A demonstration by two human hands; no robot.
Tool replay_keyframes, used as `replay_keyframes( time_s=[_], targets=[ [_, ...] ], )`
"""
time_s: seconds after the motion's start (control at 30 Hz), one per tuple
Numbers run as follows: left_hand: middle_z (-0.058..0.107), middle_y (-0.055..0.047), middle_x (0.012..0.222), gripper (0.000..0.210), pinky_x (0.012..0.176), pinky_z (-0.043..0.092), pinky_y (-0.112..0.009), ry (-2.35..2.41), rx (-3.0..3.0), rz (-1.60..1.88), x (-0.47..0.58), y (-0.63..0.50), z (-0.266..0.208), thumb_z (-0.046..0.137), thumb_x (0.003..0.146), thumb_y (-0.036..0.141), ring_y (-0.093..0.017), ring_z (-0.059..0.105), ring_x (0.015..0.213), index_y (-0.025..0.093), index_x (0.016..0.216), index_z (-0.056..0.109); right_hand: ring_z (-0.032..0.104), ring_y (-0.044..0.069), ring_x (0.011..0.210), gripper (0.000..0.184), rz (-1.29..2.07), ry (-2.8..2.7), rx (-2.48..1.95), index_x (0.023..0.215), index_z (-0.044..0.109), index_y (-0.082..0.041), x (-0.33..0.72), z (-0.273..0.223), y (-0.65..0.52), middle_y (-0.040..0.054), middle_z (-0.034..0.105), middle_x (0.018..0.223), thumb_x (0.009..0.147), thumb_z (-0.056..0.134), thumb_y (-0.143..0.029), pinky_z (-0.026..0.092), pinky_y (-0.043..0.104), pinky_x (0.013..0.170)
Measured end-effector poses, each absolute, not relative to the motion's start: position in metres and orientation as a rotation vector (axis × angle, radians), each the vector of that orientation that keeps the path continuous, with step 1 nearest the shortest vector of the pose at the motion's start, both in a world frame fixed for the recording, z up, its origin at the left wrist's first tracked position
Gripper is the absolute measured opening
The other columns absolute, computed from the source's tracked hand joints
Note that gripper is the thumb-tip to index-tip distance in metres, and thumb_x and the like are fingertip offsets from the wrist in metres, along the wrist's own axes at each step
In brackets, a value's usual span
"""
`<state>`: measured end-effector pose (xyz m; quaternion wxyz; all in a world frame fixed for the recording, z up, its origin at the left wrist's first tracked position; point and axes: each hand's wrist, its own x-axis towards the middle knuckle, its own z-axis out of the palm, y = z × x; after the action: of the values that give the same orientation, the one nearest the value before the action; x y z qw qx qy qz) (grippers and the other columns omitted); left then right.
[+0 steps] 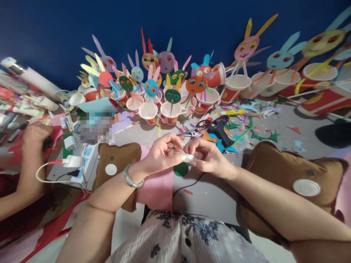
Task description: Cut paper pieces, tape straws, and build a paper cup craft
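Observation:
Between my left hand [160, 156] and my right hand [210, 156], a small whitish, partly see-through piece [188, 157] is pinched at about chest height over the table. Fingers of both hands are curled round it and cover its ends, so I cannot make out its exact kind. Below it lies a green paper disc [181, 170], beside a pink sheet [157, 188] under my left forearm. Just beyond the fingers rest scissors [189, 133] and a black glue gun [222, 131] among paper scraps.
Red and white paper cups [170, 111] with paper rabbit heads line the back by the blue wall. Brown cushions [285, 179] lie on either side. At left are a power strip [87, 160] with chargers and another person's arm [33, 160]. A black cable [189, 185] crosses the table.

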<state>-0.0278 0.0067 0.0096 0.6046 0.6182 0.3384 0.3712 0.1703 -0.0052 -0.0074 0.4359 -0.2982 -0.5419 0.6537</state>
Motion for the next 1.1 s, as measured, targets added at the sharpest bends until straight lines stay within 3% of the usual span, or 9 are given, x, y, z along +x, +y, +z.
replay_keyframes(
  time_s=[0.3, 0.6, 1.1],
  targets=[
    [0.063, 0.0, 0.078, 0.031, 0.053, 0.044, -0.016, 0.797, 1.342, 0.829, -0.0272, 0.0093, 0.0113, 0.078, 0.073, 0.029, -0.007, 0.058, 0.061, 0.017, 0.091, 0.055, 0.049, 0.004, 0.038, 0.032, 1.845, -1.169, -0.778, 0.078, 0.056, -0.019, 0.1706, -0.0117, -0.006, -0.0048, 0.057, 0.072, 0.071, 0.083, -0.035, 0.037, 0.017, 0.034],
    [0.067, -0.001, 0.078, 0.03, 0.053, 0.048, -0.017, 0.737, 1.341, 0.835, -0.0248, 0.0073, 0.0094, 0.078, 0.076, 0.028, -0.008, 0.064, 0.061, 0.019, 0.092, 0.053, 0.05, 0.006, 0.037, 0.032, 1.893, -1.188, -0.828, 0.079, 0.054, -0.02, 0.171, -0.014, -0.0071, -0.0074, 0.056, 0.058, 0.071, 0.083, -0.032, 0.037, 0.016, 0.035],
    [0.069, -0.001, 0.077, 0.031, 0.051, 0.048, -0.017, 0.743, 1.255, 0.806, -0.0246, 0.0095, 0.0062, 0.079, 0.076, 0.03, -0.008, 0.064, 0.06, 0.018, 0.09, 0.054, 0.046, 0.006, 0.031, 0.036, 1.883, -1.109, -0.862, 0.077, 0.054, -0.02, 0.1692, -0.0129, -0.0081, -0.0085, 0.055, 0.052, 0.067, 0.085, -0.036, 0.036, 0.017, 0.03]
  ],
)
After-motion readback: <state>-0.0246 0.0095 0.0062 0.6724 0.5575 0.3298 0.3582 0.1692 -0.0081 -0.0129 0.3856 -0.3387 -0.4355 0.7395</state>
